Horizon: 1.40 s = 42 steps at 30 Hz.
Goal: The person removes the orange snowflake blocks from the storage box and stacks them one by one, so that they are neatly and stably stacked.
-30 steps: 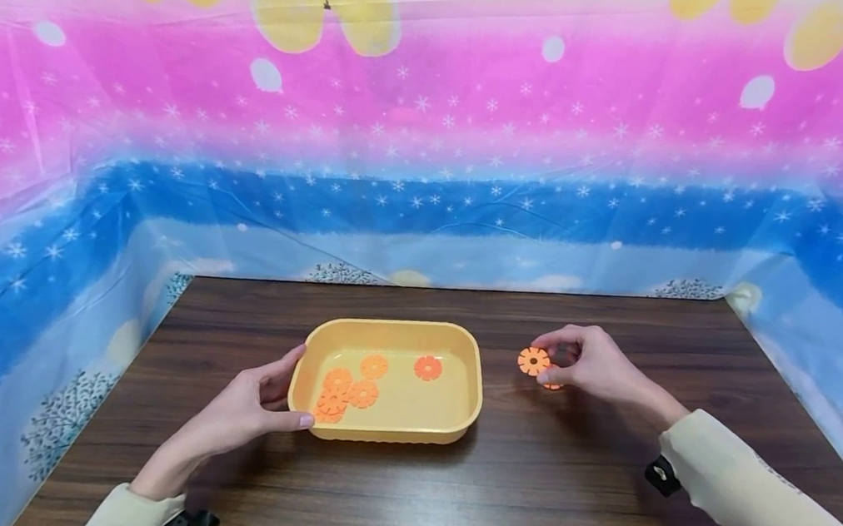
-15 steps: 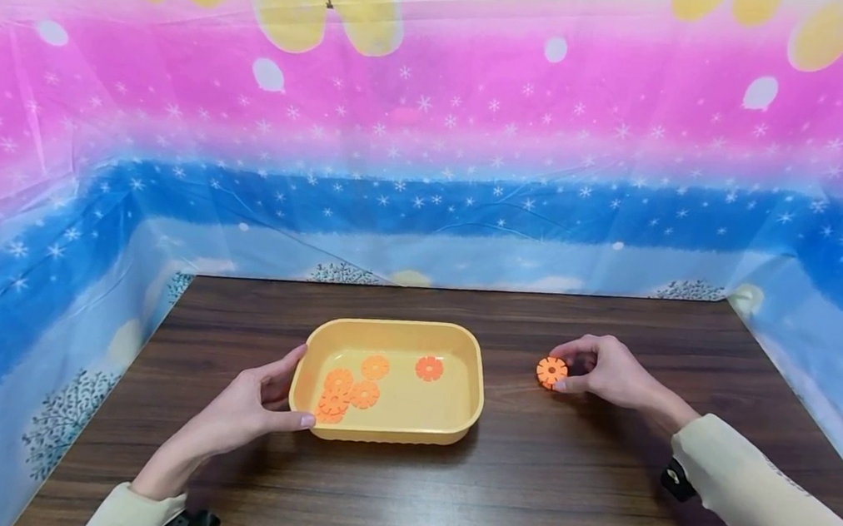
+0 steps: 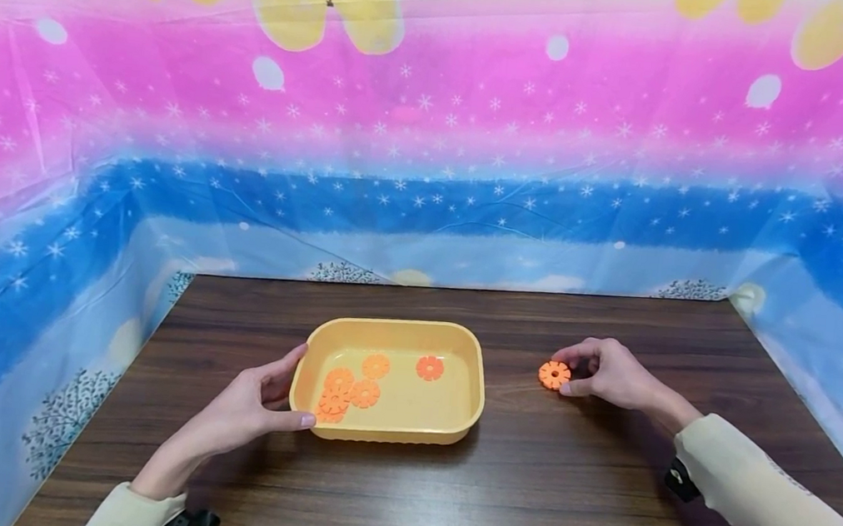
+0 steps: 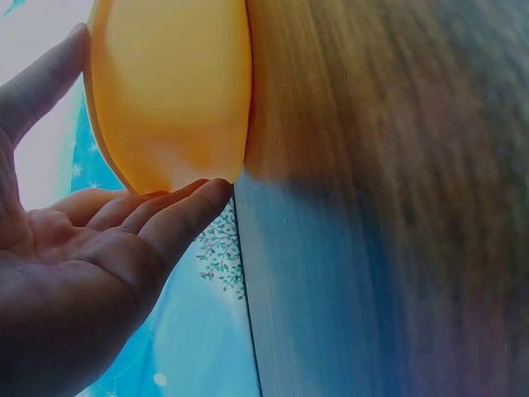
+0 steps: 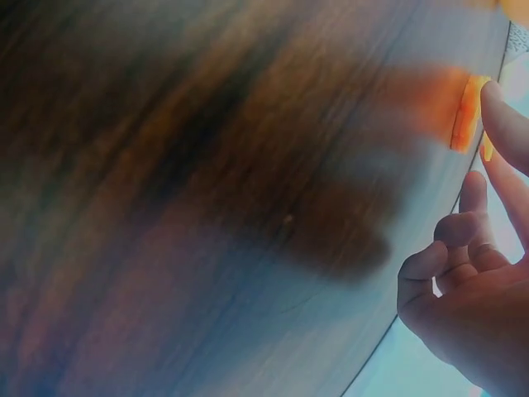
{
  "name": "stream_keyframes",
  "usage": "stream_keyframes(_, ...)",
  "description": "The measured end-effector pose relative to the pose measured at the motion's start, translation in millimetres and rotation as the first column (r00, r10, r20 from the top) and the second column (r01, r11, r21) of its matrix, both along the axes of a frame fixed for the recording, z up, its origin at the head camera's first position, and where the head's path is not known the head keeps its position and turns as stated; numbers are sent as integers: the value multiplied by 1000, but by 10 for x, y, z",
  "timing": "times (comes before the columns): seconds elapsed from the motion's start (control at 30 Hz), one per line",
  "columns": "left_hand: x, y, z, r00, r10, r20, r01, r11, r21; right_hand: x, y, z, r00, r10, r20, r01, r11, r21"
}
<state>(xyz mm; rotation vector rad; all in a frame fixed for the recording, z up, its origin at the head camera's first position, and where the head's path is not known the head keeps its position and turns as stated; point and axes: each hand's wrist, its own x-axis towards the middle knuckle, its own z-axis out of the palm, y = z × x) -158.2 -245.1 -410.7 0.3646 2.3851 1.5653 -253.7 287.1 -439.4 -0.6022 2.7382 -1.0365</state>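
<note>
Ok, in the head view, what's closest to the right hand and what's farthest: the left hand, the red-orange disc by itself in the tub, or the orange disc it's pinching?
1. Orange disc: pinched in the right hand.
2. Red-orange disc: in the tub's right half.
3. Left hand: at the tub's left end.

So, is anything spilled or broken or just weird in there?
Nothing looks spilled or broken: the yellow tray sits upright, gripped by the left hand. The only little oddity is one reddish-orange notched disc, lying alone toward the tray's right, while the paler orange discs gather toward its left.
</note>
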Motion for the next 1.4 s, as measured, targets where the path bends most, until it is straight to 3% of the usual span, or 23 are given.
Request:
stream_keyframes(0.7, 2, -18, -29, 999, -24, -35, 26, 999, 31, 2, 3, 7, 999, 42, 7, -43, 999, 4)
stream_keyframes(1.4, 1, -10, -22, 1000, -17, -13, 18, 999, 35, -6, 5, -13, 999, 52, 6, -52, 999, 14)
